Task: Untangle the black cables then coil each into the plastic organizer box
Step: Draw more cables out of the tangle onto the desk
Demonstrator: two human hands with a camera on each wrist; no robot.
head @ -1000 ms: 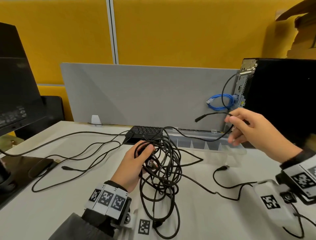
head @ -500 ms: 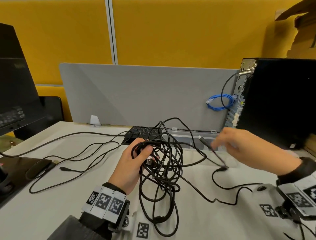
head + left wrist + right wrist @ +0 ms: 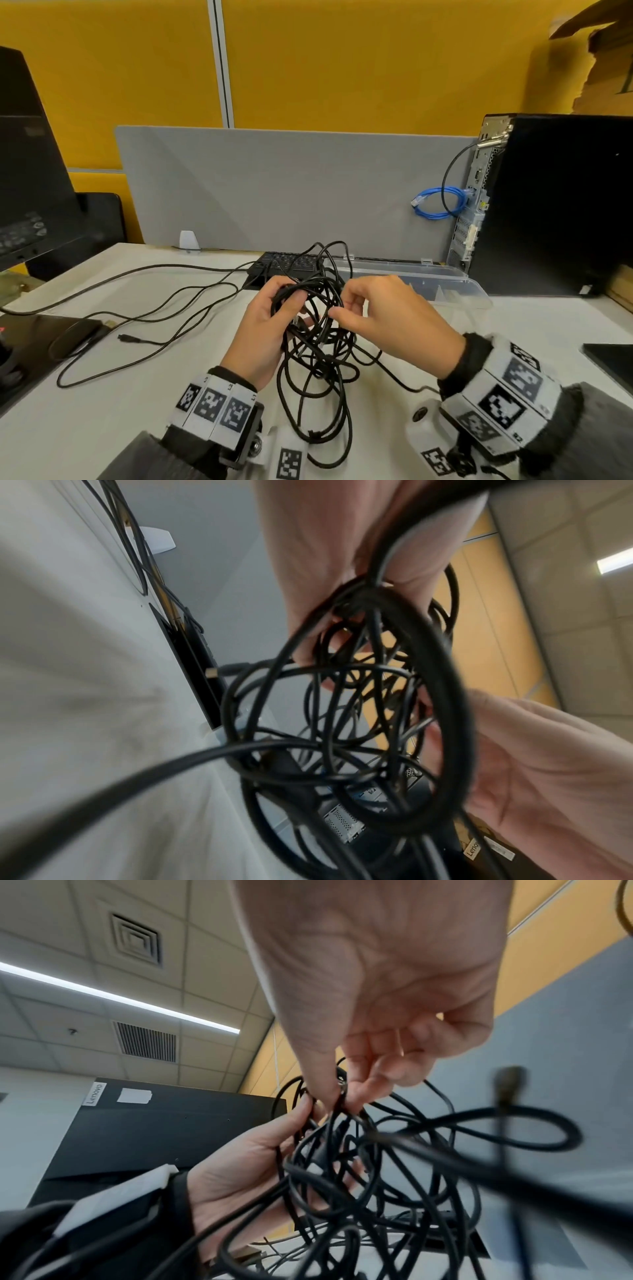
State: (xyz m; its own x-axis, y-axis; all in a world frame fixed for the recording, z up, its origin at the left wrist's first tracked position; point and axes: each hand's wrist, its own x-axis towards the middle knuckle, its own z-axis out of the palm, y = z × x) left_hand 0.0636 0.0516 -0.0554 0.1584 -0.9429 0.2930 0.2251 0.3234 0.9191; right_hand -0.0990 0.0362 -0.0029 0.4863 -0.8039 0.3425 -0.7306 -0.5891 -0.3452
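The left hand (image 3: pixel 263 329) gripped the tangled bundle of thin black cables (image 3: pixel 315 329) above the white worktop (image 3: pixel 137 394), the right hand (image 3: pixel 383 322) pinched one strand at its right edge, and the clear plastic organizer box (image 3: pixel 455 284) lay beyond, up-right.

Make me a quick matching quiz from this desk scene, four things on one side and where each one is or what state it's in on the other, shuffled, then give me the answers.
Things:
1. black cable tangle
2. blue cable
3. plastic organizer box
4. keyboard

Places or states:
A. looped beside the back of the computer tower
B. gripped by the left hand, pinched by the right hand
C. lying on the desk against the grey divider, left of the clear box
D. lying open in front of the tower

Pairs: 1-B, 2-A, 3-D, 4-C
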